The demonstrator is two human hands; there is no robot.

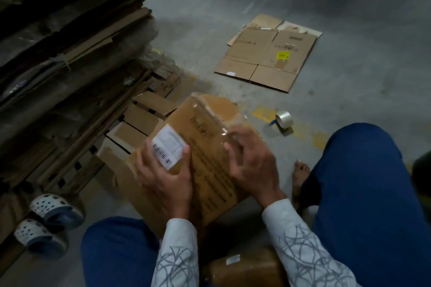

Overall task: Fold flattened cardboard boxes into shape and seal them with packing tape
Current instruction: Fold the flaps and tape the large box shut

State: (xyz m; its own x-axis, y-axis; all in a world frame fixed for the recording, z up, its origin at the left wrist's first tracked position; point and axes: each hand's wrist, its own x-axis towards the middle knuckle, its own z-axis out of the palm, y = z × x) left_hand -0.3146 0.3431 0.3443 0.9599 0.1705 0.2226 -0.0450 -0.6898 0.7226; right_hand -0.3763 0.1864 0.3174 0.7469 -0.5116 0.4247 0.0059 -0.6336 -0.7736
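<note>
Taped box (207, 137) at frame centre, tilted between the knees; left hand (168, 177) gripping its left edge, thumb on the label; right hand (251, 165) blurred, fingers spread flat on the glossy tape; probably light, stiff at corners, slick over tape; best held by edges; tape roll (283, 119) right of centre on the floor.

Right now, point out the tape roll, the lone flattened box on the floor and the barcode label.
tape roll (285, 120): head view, outer band.
flattened box (254, 46): head view, left main panel.
barcode label (170, 142): head view, white upper part.
</note>
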